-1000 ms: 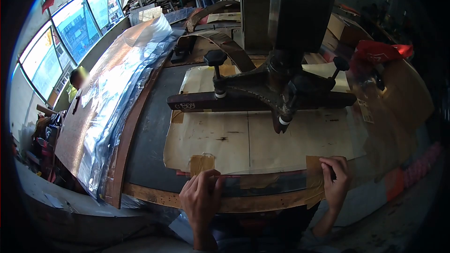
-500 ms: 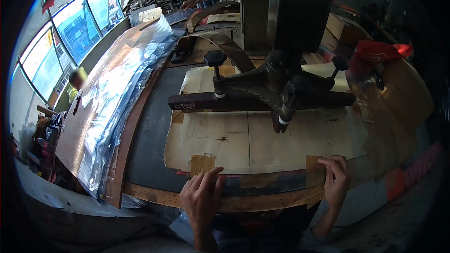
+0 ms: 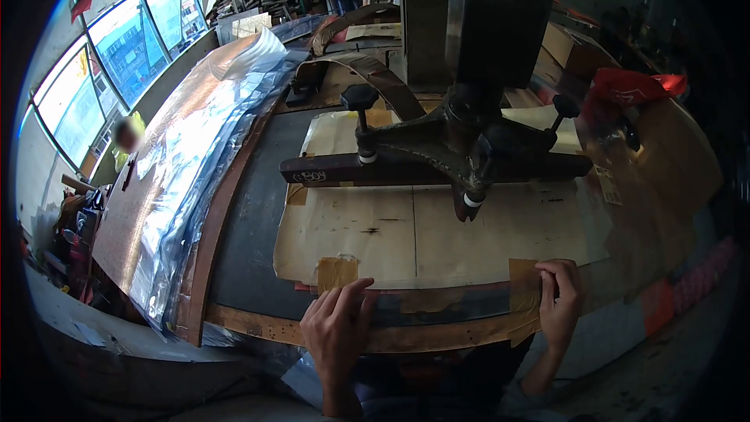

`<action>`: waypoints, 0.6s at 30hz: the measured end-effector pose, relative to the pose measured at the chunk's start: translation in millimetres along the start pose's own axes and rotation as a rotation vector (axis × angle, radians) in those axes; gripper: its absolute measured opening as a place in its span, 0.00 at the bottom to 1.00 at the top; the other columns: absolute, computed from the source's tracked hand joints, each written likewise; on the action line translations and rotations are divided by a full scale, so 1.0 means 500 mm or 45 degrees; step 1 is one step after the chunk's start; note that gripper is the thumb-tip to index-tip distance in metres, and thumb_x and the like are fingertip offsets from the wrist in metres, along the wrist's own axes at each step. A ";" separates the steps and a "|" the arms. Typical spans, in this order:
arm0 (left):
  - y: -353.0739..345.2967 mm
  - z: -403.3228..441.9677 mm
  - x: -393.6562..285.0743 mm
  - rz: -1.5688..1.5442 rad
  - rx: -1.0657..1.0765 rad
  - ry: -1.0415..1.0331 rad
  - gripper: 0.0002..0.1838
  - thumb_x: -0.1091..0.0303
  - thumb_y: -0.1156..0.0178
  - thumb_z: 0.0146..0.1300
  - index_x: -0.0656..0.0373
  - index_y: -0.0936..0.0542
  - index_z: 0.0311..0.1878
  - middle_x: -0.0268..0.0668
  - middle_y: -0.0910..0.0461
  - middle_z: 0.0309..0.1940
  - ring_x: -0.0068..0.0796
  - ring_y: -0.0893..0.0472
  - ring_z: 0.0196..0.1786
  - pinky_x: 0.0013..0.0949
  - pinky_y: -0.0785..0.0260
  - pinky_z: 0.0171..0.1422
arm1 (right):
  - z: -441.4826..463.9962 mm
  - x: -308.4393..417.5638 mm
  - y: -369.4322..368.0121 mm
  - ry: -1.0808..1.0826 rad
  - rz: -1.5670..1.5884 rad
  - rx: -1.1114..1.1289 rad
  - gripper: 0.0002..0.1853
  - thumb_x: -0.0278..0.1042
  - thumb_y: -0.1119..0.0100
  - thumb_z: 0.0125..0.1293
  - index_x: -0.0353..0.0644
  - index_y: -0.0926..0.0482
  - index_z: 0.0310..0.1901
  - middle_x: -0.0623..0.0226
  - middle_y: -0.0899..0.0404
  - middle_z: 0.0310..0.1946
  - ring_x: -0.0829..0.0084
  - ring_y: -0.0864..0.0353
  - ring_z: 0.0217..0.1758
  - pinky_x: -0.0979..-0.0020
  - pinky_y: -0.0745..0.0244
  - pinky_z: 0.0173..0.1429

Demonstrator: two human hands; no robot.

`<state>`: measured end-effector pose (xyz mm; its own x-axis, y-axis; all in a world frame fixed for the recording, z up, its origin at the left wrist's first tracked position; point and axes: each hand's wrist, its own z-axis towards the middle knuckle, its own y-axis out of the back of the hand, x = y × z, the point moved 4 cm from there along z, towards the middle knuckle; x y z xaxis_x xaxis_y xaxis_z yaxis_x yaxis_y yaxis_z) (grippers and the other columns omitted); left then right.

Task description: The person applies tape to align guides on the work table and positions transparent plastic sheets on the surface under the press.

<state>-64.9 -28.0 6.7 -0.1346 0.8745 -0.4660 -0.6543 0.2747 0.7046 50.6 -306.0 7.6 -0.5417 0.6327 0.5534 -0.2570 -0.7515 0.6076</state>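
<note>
Below a heavy press head [image 3: 465, 137] with a dark crossbar [image 3: 437, 168] lies a pale, stained sheet [image 3: 355, 223] with a dark line down its middle. My left hand [image 3: 337, 327] rests at the sheet's near edge, just below a brown tape patch [image 3: 337, 272]. Its index finger is stretched out and nothing shows in it. At the near right, beside a strip of brown tape [image 3: 524, 289], my right hand [image 3: 559, 301] has its fingers curled in and pressed together. What they pinch, if anything, is too small to make out.
Copper-coloured sheets under clear plastic film [image 3: 191, 180] lie to the left, by the windows. A red bag [image 3: 633, 86] and a cardboard box [image 3: 578, 48] are at the right. A person [image 3: 127, 137] is partly visible beyond the left sheets. A wooden edge strip [image 3: 437, 336] runs along the front.
Another person's arm at the back has gone out of view. My right hand has shifted very slightly; my left hand and the press head look the same.
</note>
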 end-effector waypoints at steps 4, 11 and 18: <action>0.000 0.000 -0.001 -0.007 -0.011 0.020 0.09 0.64 0.31 0.56 0.52 0.17 0.40 0.30 0.22 0.23 0.30 0.21 0.28 0.34 0.30 0.35 | 0.000 0.000 -0.001 -0.020 0.004 -0.005 0.05 0.17 0.45 0.63 0.36 0.22 0.38 0.61 0.22 0.34 0.61 0.21 0.39 0.64 0.27 0.43; 0.001 0.000 -0.001 -0.074 -0.013 0.053 0.10 0.68 0.30 0.53 0.54 0.17 0.39 0.34 0.25 0.20 0.33 0.23 0.25 0.35 0.31 0.34 | 0.002 0.005 0.001 0.050 -0.024 0.021 0.10 0.14 0.44 0.59 0.37 0.19 0.40 0.61 0.23 0.34 0.62 0.22 0.38 0.65 0.28 0.41; 0.002 0.000 -0.001 -0.075 -0.006 0.062 0.10 0.68 0.30 0.52 0.54 0.17 0.39 0.33 0.24 0.20 0.32 0.22 0.25 0.35 0.30 0.34 | -0.002 0.002 -0.001 -0.006 -0.002 0.033 0.15 0.10 0.45 0.55 0.39 0.15 0.39 0.61 0.26 0.34 0.64 0.22 0.36 0.66 0.28 0.38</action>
<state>-65.4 -28.3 7.6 -0.1317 0.8365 -0.5319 -0.6654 0.3231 0.6729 49.5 -305.3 7.2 -0.5376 0.6346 0.5553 -0.2370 -0.7457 0.6227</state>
